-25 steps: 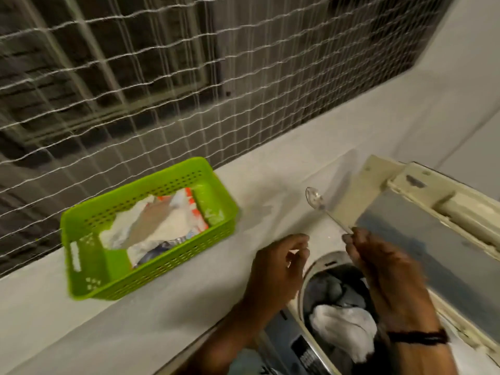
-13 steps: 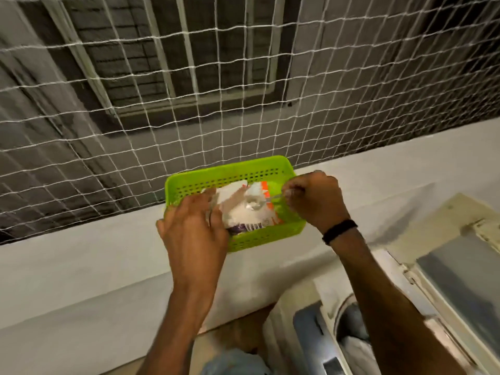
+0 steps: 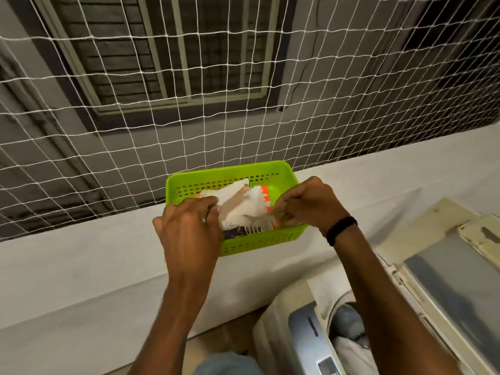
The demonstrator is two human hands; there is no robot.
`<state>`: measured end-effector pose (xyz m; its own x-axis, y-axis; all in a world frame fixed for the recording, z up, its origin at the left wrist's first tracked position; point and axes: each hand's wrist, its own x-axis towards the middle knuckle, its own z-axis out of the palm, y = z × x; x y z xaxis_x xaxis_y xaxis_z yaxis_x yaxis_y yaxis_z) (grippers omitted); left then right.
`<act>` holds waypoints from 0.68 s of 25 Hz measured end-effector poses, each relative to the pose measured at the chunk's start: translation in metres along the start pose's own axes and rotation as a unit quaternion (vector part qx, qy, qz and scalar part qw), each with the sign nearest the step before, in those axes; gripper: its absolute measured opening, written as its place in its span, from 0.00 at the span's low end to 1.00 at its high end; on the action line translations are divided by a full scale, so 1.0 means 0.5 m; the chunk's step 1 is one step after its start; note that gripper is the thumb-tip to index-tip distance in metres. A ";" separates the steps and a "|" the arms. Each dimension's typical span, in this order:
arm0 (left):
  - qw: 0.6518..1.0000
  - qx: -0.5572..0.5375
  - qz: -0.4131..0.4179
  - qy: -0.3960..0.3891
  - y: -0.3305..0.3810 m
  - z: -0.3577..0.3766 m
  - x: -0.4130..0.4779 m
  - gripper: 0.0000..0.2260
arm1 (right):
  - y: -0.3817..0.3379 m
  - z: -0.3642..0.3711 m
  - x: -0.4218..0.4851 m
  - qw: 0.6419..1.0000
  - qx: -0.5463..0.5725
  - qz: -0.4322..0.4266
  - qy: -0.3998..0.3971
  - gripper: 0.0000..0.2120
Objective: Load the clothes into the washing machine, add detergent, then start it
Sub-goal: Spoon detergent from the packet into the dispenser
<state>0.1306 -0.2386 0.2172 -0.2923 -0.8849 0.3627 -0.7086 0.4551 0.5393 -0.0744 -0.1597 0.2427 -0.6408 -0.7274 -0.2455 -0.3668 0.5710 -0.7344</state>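
A green perforated basket (image 3: 205,182) sits on the white ledge and holds a white and orange detergent packet (image 3: 243,207). My left hand (image 3: 189,234) grips the packet's left edge. My right hand (image 3: 305,204) pinches a thin spoon whose bowl (image 3: 250,217) reaches into the packet's opening. At the lower right stands the top-loading washing machine (image 3: 300,328) with its lid (image 3: 449,288) raised, and clothes (image 3: 349,334) lie in its drum.
A white rope net (image 3: 162,109) hangs behind the ledge (image 3: 81,266), with a barred window beyond it. A black band circles my right wrist. Blue fabric (image 3: 227,364) shows at the bottom edge.
My right hand carried the spoon from above the washing machine to the basket and lowered it into the packet. My left hand moved to the basket and gripped the packet. The view swung left.
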 end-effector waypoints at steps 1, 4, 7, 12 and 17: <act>1.000 -0.006 -0.002 -0.001 -0.001 0.000 0.000 0.05 | 0.000 -0.008 -0.005 0.999 0.043 0.016 0.008 0.08; 1.000 -0.019 -0.006 -0.002 -0.006 0.001 0.000 0.05 | -0.002 -0.026 -0.023 0.991 0.131 0.028 0.019 0.09; 1.000 -0.027 -0.002 0.000 -0.010 0.001 -0.003 0.06 | 0.005 -0.036 -0.041 0.981 0.192 0.031 0.008 0.06; 0.998 -0.061 0.003 0.011 -0.003 0.003 -0.006 0.06 | 0.024 -0.049 -0.064 0.961 0.274 0.041 -0.002 0.05; 0.990 -0.132 0.034 0.027 0.038 0.006 -0.017 0.05 | 0.055 -0.078 -0.104 0.949 0.313 0.028 0.024 0.08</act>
<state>0.1177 -0.2226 0.2221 -0.2933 -0.8484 0.4407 -0.4941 0.5291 0.6898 -0.0777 -0.0914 0.2598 -0.6833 -0.6758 -0.2763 0.1316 0.2583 -0.9571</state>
